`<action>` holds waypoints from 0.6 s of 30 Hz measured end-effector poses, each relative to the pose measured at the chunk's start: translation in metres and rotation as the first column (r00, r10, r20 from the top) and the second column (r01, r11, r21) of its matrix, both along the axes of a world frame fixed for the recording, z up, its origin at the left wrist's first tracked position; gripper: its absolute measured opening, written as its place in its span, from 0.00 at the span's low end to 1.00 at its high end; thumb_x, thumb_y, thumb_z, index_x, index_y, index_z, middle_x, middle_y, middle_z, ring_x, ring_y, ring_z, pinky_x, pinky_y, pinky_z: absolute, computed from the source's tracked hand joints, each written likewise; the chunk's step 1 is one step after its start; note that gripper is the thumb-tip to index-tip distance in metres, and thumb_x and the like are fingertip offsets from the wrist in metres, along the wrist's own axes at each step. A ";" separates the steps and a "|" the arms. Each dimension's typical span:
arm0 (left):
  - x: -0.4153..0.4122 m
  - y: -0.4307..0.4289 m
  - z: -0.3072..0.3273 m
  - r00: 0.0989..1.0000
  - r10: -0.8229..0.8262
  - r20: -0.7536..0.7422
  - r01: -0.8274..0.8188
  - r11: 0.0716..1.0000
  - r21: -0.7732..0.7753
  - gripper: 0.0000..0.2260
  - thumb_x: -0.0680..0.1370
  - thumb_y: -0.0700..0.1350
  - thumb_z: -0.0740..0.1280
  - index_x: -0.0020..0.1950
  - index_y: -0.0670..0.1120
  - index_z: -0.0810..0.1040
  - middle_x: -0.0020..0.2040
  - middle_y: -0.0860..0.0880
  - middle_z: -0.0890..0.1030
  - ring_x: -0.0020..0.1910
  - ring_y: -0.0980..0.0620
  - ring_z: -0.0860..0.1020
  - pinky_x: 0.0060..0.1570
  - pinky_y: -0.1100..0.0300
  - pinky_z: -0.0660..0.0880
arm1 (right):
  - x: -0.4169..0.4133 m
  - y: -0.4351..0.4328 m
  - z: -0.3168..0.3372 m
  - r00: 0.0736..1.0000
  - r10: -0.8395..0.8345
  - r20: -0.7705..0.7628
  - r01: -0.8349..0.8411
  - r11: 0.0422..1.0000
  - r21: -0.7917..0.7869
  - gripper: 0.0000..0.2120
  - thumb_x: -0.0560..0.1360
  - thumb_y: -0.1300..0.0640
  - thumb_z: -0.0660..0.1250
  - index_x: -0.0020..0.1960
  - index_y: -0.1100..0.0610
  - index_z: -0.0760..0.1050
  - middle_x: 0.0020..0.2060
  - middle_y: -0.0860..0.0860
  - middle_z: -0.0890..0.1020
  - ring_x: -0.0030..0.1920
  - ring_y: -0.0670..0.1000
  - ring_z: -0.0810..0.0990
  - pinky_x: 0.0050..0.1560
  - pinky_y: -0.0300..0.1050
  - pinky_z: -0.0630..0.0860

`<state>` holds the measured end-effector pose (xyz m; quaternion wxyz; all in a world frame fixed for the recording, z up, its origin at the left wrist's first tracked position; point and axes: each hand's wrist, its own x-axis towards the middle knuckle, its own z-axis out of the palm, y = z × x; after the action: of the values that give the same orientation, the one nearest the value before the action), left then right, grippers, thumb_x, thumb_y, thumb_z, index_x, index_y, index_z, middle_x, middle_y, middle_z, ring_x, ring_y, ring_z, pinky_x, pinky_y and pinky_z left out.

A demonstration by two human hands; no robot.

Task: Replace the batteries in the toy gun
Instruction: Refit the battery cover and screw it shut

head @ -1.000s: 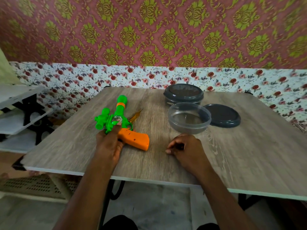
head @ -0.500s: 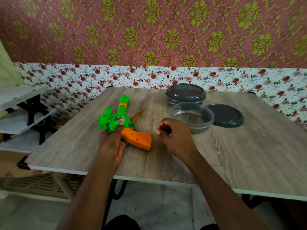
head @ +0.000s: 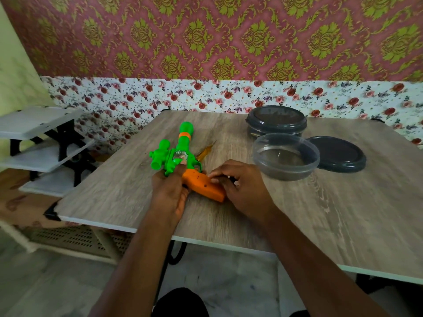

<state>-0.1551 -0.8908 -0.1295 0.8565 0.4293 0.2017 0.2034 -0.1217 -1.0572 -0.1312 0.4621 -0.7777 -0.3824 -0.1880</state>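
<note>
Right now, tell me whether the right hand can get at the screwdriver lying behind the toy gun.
Probably yes. The right hand touches the toy gun, and the screwdriver lies just beyond its fingertips on the table. Nothing seems to stand between them.

The left forearm [head: 137, 259] and the right forearm [head: 309, 259] are bare along all that shows, from the bottom edge to the wrists. The left hand [head: 170, 193] and the right hand [head: 242, 188] have short, pale nails (plainest on the right fingertips). Low in the middle shows a rounded patch of black clothing [head: 180, 303].
</note>
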 end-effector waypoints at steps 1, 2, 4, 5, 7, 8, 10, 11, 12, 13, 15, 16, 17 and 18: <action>0.001 0.000 -0.001 1.000 0.000 -0.002 0.000 1.000 0.002 0.15 0.81 0.37 0.68 0.68 0.35 0.75 0.58 0.35 0.84 0.53 0.38 0.85 0.42 0.47 0.85 | 0.000 -0.001 0.001 0.999 0.003 0.032 -0.003 1.000 -0.020 0.10 0.74 0.71 0.71 0.49 0.60 0.87 0.45 0.51 0.86 0.46 0.40 0.81 0.49 0.25 0.71; 0.001 0.000 -0.002 1.000 0.001 -0.006 -0.001 1.000 0.006 0.15 0.82 0.37 0.67 0.68 0.35 0.75 0.58 0.35 0.83 0.54 0.38 0.85 0.40 0.48 0.85 | -0.001 -0.001 0.001 0.999 0.007 0.050 -0.006 0.999 -0.035 0.09 0.74 0.71 0.71 0.49 0.60 0.86 0.45 0.51 0.86 0.46 0.41 0.81 0.49 0.25 0.71; 0.000 0.000 -0.002 1.000 -0.004 -0.006 0.004 1.000 0.012 0.15 0.82 0.37 0.67 0.68 0.35 0.75 0.58 0.35 0.83 0.55 0.37 0.84 0.42 0.47 0.85 | -0.001 0.002 0.001 0.997 0.015 0.075 -0.012 0.999 -0.043 0.08 0.74 0.70 0.71 0.49 0.60 0.86 0.44 0.52 0.85 0.46 0.43 0.81 0.48 0.27 0.72; 0.000 0.000 -0.003 1.000 -0.008 -0.007 0.008 1.000 0.017 0.15 0.82 0.37 0.67 0.68 0.36 0.75 0.58 0.34 0.83 0.56 0.38 0.84 0.46 0.44 0.85 | -0.001 0.004 0.001 0.996 0.014 0.088 -0.010 0.999 -0.049 0.08 0.74 0.69 0.72 0.49 0.60 0.85 0.44 0.52 0.85 0.45 0.45 0.81 0.48 0.27 0.72; 0.001 0.000 -0.003 1.000 -0.009 -0.007 0.009 1.000 0.029 0.14 0.82 0.37 0.67 0.67 0.36 0.76 0.59 0.34 0.83 0.55 0.39 0.84 0.55 0.40 0.82 | -0.002 0.007 0.001 0.994 0.011 0.113 -0.004 0.998 -0.066 0.06 0.74 0.68 0.73 0.49 0.60 0.84 0.44 0.52 0.85 0.45 0.47 0.81 0.47 0.30 0.72; 0.001 0.000 -0.003 1.000 -0.005 -0.007 0.005 0.999 0.032 0.13 0.82 0.36 0.67 0.66 0.36 0.76 0.58 0.34 0.83 0.53 0.40 0.85 0.56 0.39 0.81 | -0.002 0.007 0.001 0.993 0.015 0.120 -0.007 0.998 -0.069 0.05 0.74 0.67 0.73 0.49 0.60 0.84 0.45 0.52 0.84 0.45 0.48 0.81 0.47 0.31 0.72; 0.002 0.000 -0.003 1.000 0.000 -0.008 0.000 1.000 0.026 0.13 0.82 0.36 0.66 0.66 0.37 0.77 0.57 0.35 0.84 0.48 0.42 0.86 0.54 0.40 0.82 | -0.002 0.006 0.002 0.993 0.034 0.114 -0.028 0.998 -0.054 0.06 0.75 0.69 0.72 0.49 0.61 0.84 0.45 0.52 0.85 0.46 0.48 0.83 0.48 0.34 0.76; 0.003 0.001 -0.003 1.000 0.001 -0.009 -0.001 1.000 0.023 0.13 0.82 0.36 0.66 0.67 0.37 0.76 0.56 0.36 0.84 0.47 0.42 0.86 0.53 0.41 0.82 | -0.001 0.005 0.001 0.994 0.044 0.103 -0.039 0.998 -0.045 0.08 0.74 0.71 0.71 0.49 0.61 0.84 0.45 0.53 0.84 0.46 0.49 0.83 0.49 0.36 0.78; 0.003 0.001 -0.003 1.000 0.000 -0.010 0.000 1.000 0.021 0.14 0.82 0.36 0.67 0.67 0.36 0.76 0.56 0.35 0.84 0.49 0.41 0.86 0.53 0.40 0.82 | 0.000 0.005 0.000 0.994 0.051 0.093 -0.047 0.998 -0.045 0.09 0.74 0.72 0.70 0.49 0.61 0.84 0.45 0.53 0.84 0.47 0.49 0.83 0.49 0.39 0.80; 0.003 0.001 -0.003 1.000 -0.005 -0.012 0.005 1.000 0.023 0.14 0.81 0.36 0.67 0.67 0.36 0.76 0.57 0.35 0.84 0.52 0.39 0.86 0.54 0.39 0.82 | 0.001 0.005 -0.001 0.995 0.049 0.089 -0.044 0.998 -0.055 0.11 0.74 0.72 0.70 0.50 0.60 0.84 0.45 0.53 0.83 0.47 0.51 0.82 0.50 0.42 0.80; 0.002 0.001 -0.003 1.000 -0.006 -0.016 0.007 1.000 0.021 0.14 0.82 0.36 0.67 0.67 0.35 0.76 0.58 0.34 0.83 0.56 0.36 0.84 0.57 0.38 0.80 | 0.003 0.006 -0.005 0.993 0.029 0.113 -0.018 0.995 -0.093 0.11 0.73 0.71 0.71 0.51 0.59 0.85 0.45 0.53 0.82 0.48 0.54 0.80 0.51 0.45 0.78; 0.002 0.001 -0.002 1.000 -0.004 -0.018 0.004 1.000 0.017 0.14 0.82 0.36 0.67 0.67 0.35 0.76 0.58 0.33 0.83 0.57 0.35 0.83 0.57 0.37 0.80 | 0.003 0.007 -0.006 0.990 0.024 0.139 -0.009 0.994 -0.107 0.11 0.73 0.70 0.72 0.51 0.60 0.86 0.45 0.53 0.82 0.49 0.55 0.79 0.51 0.44 0.76; 0.001 0.000 -0.002 1.000 -0.002 -0.019 0.002 1.000 0.015 0.14 0.82 0.36 0.67 0.66 0.34 0.76 0.58 0.33 0.83 0.58 0.35 0.83 0.57 0.37 0.80 | 0.003 0.008 -0.006 0.985 0.028 0.172 -0.007 0.993 -0.119 0.09 0.74 0.68 0.72 0.51 0.60 0.86 0.45 0.53 0.82 0.48 0.55 0.79 0.50 0.44 0.76; 0.001 0.000 -0.001 1.000 0.002 -0.020 -0.002 1.000 0.015 0.14 0.82 0.36 0.67 0.67 0.35 0.76 0.58 0.33 0.83 0.58 0.35 0.83 0.57 0.37 0.80 | 0.003 0.008 -0.005 0.977 0.035 0.208 -0.007 0.991 -0.132 0.08 0.75 0.66 0.71 0.51 0.60 0.86 0.44 0.54 0.82 0.48 0.56 0.78 0.48 0.45 0.76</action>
<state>-0.1543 -0.8907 -0.1306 0.8512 0.4373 0.2089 0.2015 -0.1192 -1.0490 -0.1366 0.3692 -0.7780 -0.4487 -0.2389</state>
